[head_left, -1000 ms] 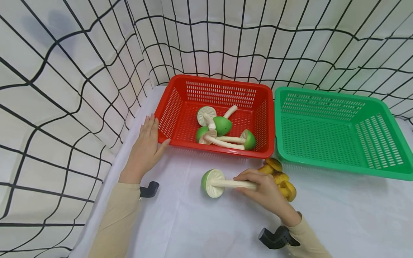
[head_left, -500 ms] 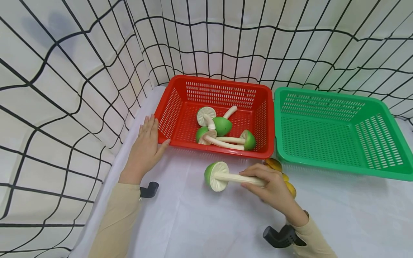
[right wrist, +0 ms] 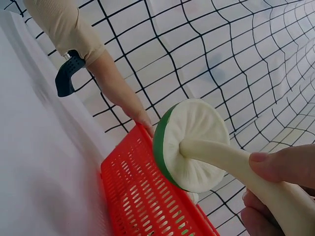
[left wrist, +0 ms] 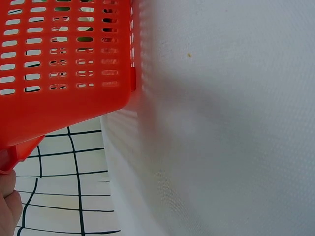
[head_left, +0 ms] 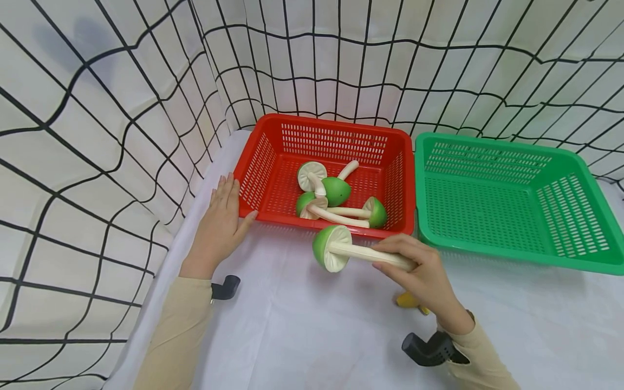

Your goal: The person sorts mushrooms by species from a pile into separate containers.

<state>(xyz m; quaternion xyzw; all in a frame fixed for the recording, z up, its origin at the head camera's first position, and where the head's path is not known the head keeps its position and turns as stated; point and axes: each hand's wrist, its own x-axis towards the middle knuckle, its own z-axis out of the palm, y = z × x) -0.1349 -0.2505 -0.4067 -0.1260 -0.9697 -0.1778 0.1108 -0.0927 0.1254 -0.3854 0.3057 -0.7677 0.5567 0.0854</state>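
My right hand (head_left: 416,265) pinches the white stem of a green-capped toy mushroom (head_left: 332,248) between thumb and fingers. The cap points left, its pale gilled underside showing, and overlaps the front rim of the red basket (head_left: 390,234) in the head view. In the right wrist view the mushroom (right wrist: 202,142) is held up beside the basket. My left hand (head_left: 216,222) rests at the basket's front left corner, fingers straight along the side and thumb at the front rim. Inside lie several green-capped mushrooms (head_left: 336,191) with white stems.
A green basket (head_left: 487,253) stands right of the red one, their sides close together. Yellow-brown mushrooms (head_left: 407,299) lie on the white cloth, mostly hidden by my right hand. Black wire grid panels (head_left: 361,40) stand behind and to the left.
My right hand has lifted the mushroom off the cloth and moved it forward and slightly right, toward the red basket's front rim. My left hand has kept its place.
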